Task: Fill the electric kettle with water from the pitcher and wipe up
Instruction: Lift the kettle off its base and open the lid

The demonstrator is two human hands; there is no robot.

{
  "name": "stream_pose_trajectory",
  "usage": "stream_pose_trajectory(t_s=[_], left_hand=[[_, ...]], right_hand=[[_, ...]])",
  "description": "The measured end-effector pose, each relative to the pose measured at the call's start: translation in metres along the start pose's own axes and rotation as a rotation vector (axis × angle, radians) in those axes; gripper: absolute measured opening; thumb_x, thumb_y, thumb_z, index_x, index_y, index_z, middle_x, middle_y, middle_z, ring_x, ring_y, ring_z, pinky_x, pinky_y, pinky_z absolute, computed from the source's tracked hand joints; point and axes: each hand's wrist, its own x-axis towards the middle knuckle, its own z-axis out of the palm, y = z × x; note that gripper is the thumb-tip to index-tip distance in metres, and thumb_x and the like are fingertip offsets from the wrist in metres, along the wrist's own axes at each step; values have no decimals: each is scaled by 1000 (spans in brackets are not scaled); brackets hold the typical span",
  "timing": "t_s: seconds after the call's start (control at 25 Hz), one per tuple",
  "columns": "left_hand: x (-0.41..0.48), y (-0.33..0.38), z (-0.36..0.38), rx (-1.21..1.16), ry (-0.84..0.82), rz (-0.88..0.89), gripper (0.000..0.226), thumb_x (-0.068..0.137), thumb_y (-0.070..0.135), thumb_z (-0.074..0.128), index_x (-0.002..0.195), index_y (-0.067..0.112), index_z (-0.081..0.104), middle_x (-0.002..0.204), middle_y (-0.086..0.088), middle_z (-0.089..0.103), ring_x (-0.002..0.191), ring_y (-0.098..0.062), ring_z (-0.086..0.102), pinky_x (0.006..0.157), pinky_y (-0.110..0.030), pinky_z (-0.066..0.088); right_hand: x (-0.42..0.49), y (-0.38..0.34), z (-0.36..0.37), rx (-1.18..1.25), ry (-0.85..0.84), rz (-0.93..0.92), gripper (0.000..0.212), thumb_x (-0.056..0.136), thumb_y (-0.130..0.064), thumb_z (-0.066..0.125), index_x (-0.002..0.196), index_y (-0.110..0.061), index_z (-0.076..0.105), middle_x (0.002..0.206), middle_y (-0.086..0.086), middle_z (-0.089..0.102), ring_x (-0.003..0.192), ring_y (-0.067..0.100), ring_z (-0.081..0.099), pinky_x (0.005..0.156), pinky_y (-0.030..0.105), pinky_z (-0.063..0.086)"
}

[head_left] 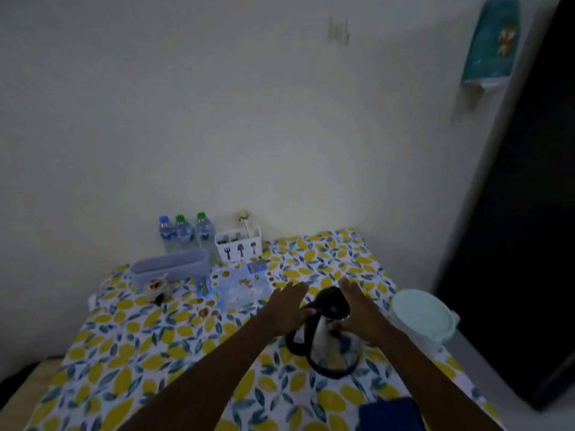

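Observation:
The electric kettle (333,340), steel-bodied with a black lid, handle and base, stands on the lemon-print tablecloth (149,353) right of centre. My left hand (286,306) lies against its left side, fingers stretched out and the thumb touching the top of the handle. My right hand (361,309) flanks the right side with straight fingers, its thumb resting on the steel body. A white pitcher (421,315) with a closed lid sits to the right of the kettle, near the table edge. A dark blue cloth (389,413) lies at the front edge.
Along the wall stand three water bottles (183,233), a white cutlery holder (239,247) and a grey basket (171,267); a small mug (157,287) sits in front of the basket. A tall dark cabinet (529,213) borders the table's right side.

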Motion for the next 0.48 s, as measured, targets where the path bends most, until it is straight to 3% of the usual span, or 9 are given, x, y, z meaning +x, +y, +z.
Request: stream_pose_trajectory(t_s=[0.12, 0.24, 0.36, 0.48], left_hand=[[-2, 12, 42, -234, 109, -12, 56, 98, 42, 42, 144, 11, 31, 147, -11, 37, 135, -30, 35, 108, -38, 32], [6, 2, 79, -399, 216, -69, 44, 97, 46, 39, 131, 19, 43, 125, -6, 52, 110, -21, 52, 95, -43, 46], [17, -4, 71, -459, 234, -117, 35, 95, 42, 41, 112, 12, 50, 100, -8, 55, 85, -23, 54, 76, -45, 48], [16, -4, 74, -468, 248, -128, 30, 96, 37, 49, 108, 10, 49, 91, -7, 53, 75, -19, 53, 66, -34, 43]], right_hand=[[-9, 7, 33, 165, 128, -68, 111, 72, -72, 55, 147, -8, 4, 158, 13, 3, 144, 30, -2, 114, 45, 17], [-13, 12, 65, 278, 279, 7, 95, 79, -30, 73, 146, -17, 6, 157, 15, 13, 144, 33, 4, 111, 48, 24], [-3, 13, 65, 197, 350, -5, 95, 79, -23, 74, 150, -16, 12, 157, 9, 20, 145, 33, 10, 111, 46, 26], [-3, 14, 68, 128, 366, 4, 98, 75, -21, 78, 150, -16, 14, 156, 5, 23, 143, 34, 16, 111, 45, 27]])
